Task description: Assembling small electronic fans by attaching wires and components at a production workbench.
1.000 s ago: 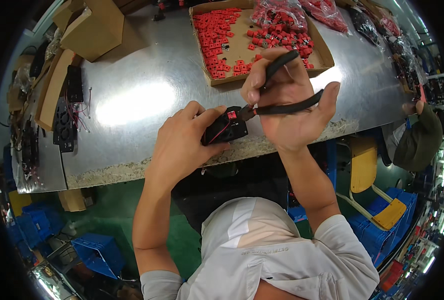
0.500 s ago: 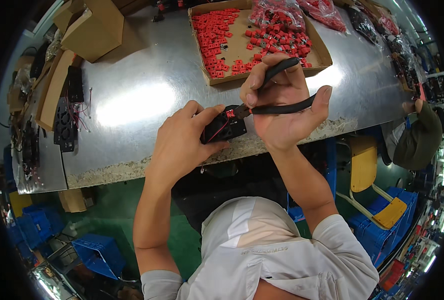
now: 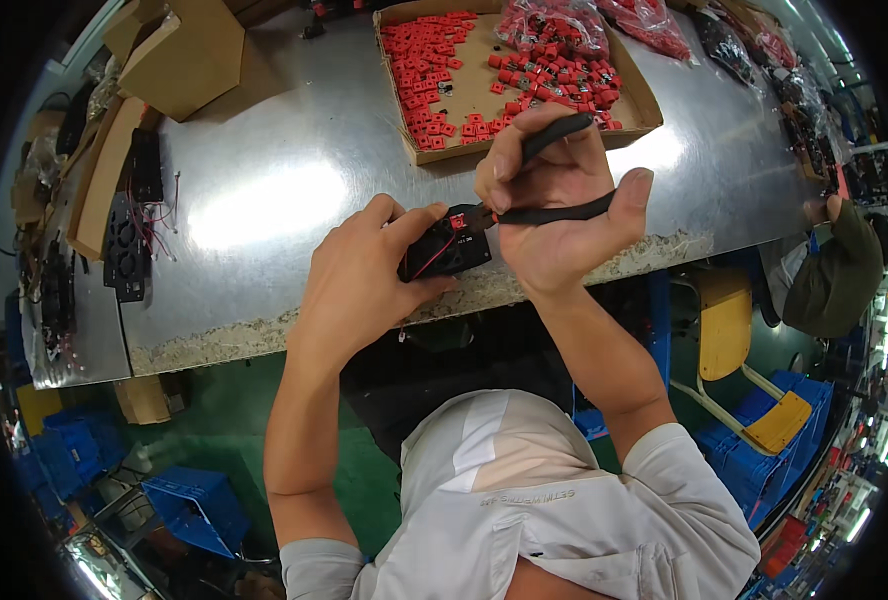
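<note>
My left hand [image 3: 349,275] is closed round a black plastic panel [image 3: 474,253] near the table's front edge, thumb below and fingers above. A small red part [image 3: 458,221] sits on the panel, and a thin red wire [image 3: 434,262] runs across it. In my right hand [image 3: 554,235] is a pair of pliers [image 3: 559,212] with black handles. Fingers hold the upper handle and the thumb base bears on the lower one; the handles are spread. The jaws are at the red part's right side; whether they grip it, I cannot tell.
A shallow cardboard tray [image 3: 524,153] of red parts lies beyond my hands, a bag of red pieces [image 3: 554,28] on it. At left are an open carton [image 3: 189,65] and black fan panels with wires [image 3: 126,250]. A yellow chair [image 3: 726,325] stands at right, with another person's sleeve [image 3: 834,270] beyond.
The pliers' handles have come slightly closer together as my right thumb moved a little left. The panel stays in my left hand; the whole view has shifted slightly.
</note>
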Available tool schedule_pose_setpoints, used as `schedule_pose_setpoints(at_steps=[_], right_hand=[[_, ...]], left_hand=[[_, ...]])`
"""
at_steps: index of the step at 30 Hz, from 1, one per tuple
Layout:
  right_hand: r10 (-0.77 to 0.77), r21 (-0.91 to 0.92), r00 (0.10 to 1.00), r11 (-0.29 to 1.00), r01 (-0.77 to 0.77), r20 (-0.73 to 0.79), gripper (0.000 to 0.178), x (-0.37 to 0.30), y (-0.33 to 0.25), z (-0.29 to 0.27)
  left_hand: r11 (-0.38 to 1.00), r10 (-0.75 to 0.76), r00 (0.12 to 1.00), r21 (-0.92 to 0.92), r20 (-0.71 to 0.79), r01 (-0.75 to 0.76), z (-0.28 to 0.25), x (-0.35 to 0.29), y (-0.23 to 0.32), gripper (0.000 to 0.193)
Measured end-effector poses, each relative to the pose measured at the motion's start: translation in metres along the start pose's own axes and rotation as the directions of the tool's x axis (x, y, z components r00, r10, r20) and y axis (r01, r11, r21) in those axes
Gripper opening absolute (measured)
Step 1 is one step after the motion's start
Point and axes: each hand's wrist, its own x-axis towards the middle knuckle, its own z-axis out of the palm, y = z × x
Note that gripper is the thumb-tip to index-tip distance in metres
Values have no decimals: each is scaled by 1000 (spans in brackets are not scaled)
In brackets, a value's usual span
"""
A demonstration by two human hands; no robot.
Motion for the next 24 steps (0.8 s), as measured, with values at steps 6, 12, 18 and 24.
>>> schedule_pose_setpoints(at_steps=[6,12,18,24], right_hand=[[-9,45,999,999,11,-38,87,-1,-2,6],[1,-134,1000,991,-5,-30,86,1,0,9],[32,-27,999,999,-31,34,87,-10,-8,8],[90,-68,991,994,-83,99,86,-9,-15,5]], left_hand=[[1000,29,1000,-11,-11,-30,0,-2,-1,61],[993,89,996,-72,-32,-91,2,4,-7,60],[972,191,980,-130,-52,-196,4,-1,-8,60],[959,255,967,-131,7,-252,-1,8,-24,61]])
